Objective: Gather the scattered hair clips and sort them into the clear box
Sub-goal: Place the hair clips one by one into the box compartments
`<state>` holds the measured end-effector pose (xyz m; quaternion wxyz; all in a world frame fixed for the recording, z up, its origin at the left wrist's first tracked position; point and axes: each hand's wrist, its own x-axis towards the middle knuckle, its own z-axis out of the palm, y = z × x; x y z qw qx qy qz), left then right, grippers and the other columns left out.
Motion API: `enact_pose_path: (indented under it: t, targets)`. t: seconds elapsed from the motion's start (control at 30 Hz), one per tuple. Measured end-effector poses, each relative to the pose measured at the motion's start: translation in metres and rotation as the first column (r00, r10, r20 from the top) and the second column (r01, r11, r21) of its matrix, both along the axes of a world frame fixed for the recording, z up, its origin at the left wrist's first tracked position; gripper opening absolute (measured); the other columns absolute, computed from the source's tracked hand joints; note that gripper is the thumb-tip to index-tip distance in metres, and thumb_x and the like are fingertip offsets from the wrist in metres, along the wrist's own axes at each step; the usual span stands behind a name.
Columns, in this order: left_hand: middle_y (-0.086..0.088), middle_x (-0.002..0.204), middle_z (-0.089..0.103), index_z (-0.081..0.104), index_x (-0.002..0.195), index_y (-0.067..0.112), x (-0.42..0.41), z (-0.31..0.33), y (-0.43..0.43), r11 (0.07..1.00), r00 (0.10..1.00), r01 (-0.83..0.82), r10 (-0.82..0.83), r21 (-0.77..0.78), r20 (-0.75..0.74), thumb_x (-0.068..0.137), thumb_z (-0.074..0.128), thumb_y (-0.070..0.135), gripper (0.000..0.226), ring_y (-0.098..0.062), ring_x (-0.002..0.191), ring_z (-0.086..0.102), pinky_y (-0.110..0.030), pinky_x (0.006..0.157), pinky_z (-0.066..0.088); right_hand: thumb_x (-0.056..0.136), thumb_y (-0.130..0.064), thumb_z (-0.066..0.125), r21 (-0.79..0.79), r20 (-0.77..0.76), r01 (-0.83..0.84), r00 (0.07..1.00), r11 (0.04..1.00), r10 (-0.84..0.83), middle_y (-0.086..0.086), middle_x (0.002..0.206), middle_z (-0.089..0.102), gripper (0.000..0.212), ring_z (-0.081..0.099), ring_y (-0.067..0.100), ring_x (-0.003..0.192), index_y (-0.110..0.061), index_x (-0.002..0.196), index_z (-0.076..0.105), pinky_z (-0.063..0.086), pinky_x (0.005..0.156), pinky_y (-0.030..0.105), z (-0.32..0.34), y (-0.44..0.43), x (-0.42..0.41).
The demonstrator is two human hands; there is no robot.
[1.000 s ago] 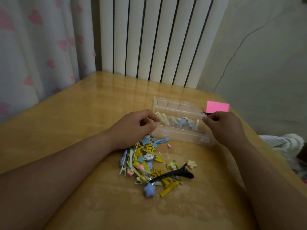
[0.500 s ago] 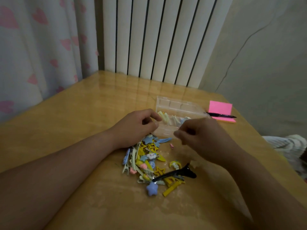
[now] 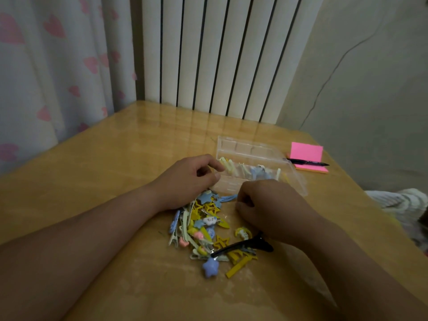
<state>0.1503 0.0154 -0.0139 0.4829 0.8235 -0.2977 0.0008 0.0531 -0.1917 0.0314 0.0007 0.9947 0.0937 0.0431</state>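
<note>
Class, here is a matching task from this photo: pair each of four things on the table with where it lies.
Things:
1 pen
2 blue star clip
3 black clip
4 left hand

Places:
a near edge of the pile
b at the box's left end
c across the pink notepad
d partly under the right wrist

Pairs: 1-c, 2-a, 3-d, 4-b

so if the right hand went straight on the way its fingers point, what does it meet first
Most likely the blue clip at the top edge of the pile: the right hand points left, almost straight at it. How high the hand sits above the table is unclear.
</note>
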Motion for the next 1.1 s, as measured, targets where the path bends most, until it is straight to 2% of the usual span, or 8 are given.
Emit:
enact_pose_path:
  t: [0.2,0.37,0.43,0.53,0.63,0.8,0.93,1.1]
  targets:
    - [0.001,0.092,0.071,0.072,0.118,0.036,0.000,0.000,0.000,1.000,1.000,0.005,-0.005,0.000,0.003,0.106,0.064,0.033,0.015,-0.016,0.083,0.067,-0.035,0.078,0.055,0.105,-0.035,0.048,-0.038,-0.070,0.008,0.998,0.999,-0.010,-0.005,0.096,0.065,0.015,0.061,0.019,0.089,-0.027,0.101,0.061,0.053,0.077,0.038,0.004,-0.001,-0.002]
    - [0.002,0.091,0.070,0.072,0.118,0.036,0.000,0.000,0.000,1.000,1.000,0.005,-0.005,0.007,0.008,0.106,0.063,0.032,0.015,-0.001,0.073,0.060,-0.022,0.071,0.049,0.108,-0.034,0.044,-0.099,-0.100,-0.003,0.995,0.995,-0.007,-0.002,0.098,0.061,0.017,0.060,0.020,0.087,-0.022,0.103,0.055,0.049,0.074,0.036,0.002,-0.001,-0.002]
    - [0.002,0.090,0.070,0.072,0.118,0.036,0.000,-0.001,0.001,1.000,1.000,0.004,-0.004,0.004,0.009,0.106,0.063,0.032,0.015,-0.003,0.073,0.060,-0.023,0.070,0.050,0.108,-0.031,0.046,0.024,-0.113,0.011,0.994,1.000,-0.008,-0.003,0.096,0.062,0.014,0.059,0.016,0.084,-0.024,0.100,0.055,0.047,0.071,0.034,0.004,-0.003,-0.002]
    - [0.001,0.091,0.070,0.072,0.118,0.036,0.001,-0.002,0.001,1.000,1.000,0.007,-0.007,-0.005,-0.001,0.106,0.064,0.033,0.015,-0.015,0.079,0.065,-0.033,0.075,0.054,0.107,-0.028,0.050,0.338,-0.054,-0.002,0.998,0.941,0.022,-0.006,0.088,0.065,0.015,0.061,0.011,0.076,-0.026,0.093,0.057,0.055,0.068,0.035,0.011,-0.010,-0.002]
    - [0.000,0.092,0.070,0.071,0.117,0.037,0.001,-0.002,0.000,1.000,1.000,0.011,-0.011,-0.004,-0.004,0.106,0.063,0.033,0.015,-0.019,0.084,0.067,-0.035,0.076,0.054,0.105,-0.028,0.056,0.475,0.039,0.003,0.999,0.880,-0.025,-0.005,0.083,0.068,0.013,0.066,0.013,0.069,-0.027,0.092,0.061,0.060,0.061,0.036,0.012,-0.020,0.000]
    - [-0.001,0.092,0.070,0.071,0.118,0.036,-0.001,0.000,0.000,1.000,1.000,0.012,-0.012,0.000,-0.003,0.106,0.063,0.032,0.015,-0.022,0.085,0.066,-0.039,0.078,0.055,0.101,-0.025,0.066,0.426,-0.089,0.043,0.996,0.904,-0.005,-0.010,0.081,0.072,0.009,0.069,0.001,0.070,-0.031,0.096,0.072,0.051,0.056,0.015,0.012,-0.030,-0.003]
    - [-0.001,0.092,0.070,0.072,0.118,0.034,-0.002,0.000,0.000,1.000,1.000,0.006,-0.006,-0.002,0.000,0.106,0.063,0.032,0.015,-0.021,0.086,0.067,-0.040,0.081,0.056,0.098,-0.035,0.070,0.349,-0.178,-0.016,0.980,0.937,0.083,-0.014,0.092,0.072,0.014,0.069,0.001,0.080,-0.036,0.111,0.075,0.057,0.071,0.021,0.013,-0.021,-0.008]
    - [-0.001,0.094,0.072,0.072,0.118,0.034,-0.001,0.002,0.000,1.000,1.000,0.003,-0.003,-0.006,-0.012,0.105,0.064,0.031,0.015,-0.021,0.087,0.068,-0.039,0.082,0.056,0.094,-0.044,0.073,0.303,-0.243,-0.084,0.956,0.949,0.163,-0.017,0.094,0.069,0.011,0.065,0.000,0.085,-0.037,0.102,0.072,0.054,0.075,0.021,0.013,-0.014,-0.012]
